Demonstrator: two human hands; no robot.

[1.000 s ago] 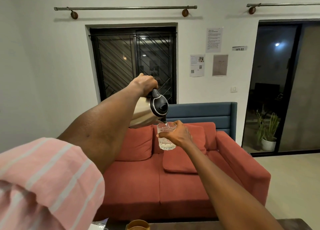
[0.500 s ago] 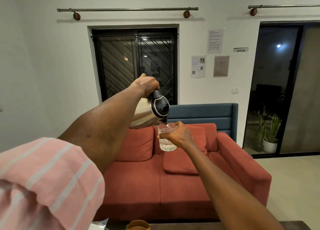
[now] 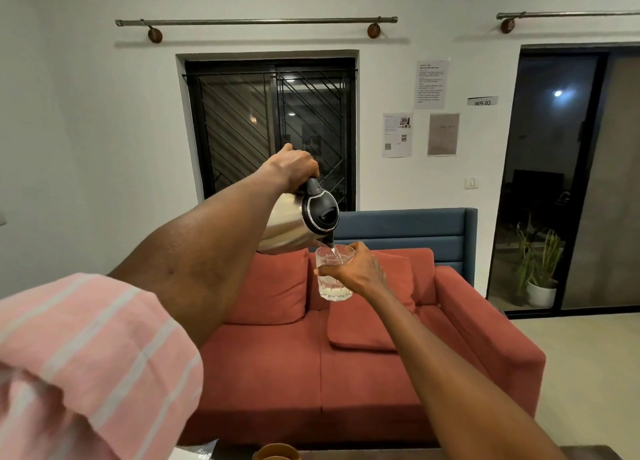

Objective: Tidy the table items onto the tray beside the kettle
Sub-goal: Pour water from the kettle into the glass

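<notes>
My left hand (image 3: 292, 165) grips the handle of a steel kettle (image 3: 287, 227) with a black lid, held up at chest height and tilted spout-down. A thin stream of water runs from the spout into a clear glass (image 3: 333, 274), which my right hand (image 3: 360, 269) holds upright just under the spout. The glass has a little water at its bottom. The tray is out of sight. Only a strip of the table (image 3: 363, 454) shows at the bottom edge.
A brown cup rim (image 3: 276, 452) and a white packet (image 3: 194, 451) peek in at the bottom edge. Behind the hands stands a red sofa (image 3: 346, 366) with cushions. A barred window, wall papers and a potted plant (image 3: 540, 276) by a dark glass door lie beyond.
Both hands stay in nearly the same pose with the kettle tipped over the glass. The view has drifted slightly, so kettle and glass sit a touch lower in frame.
</notes>
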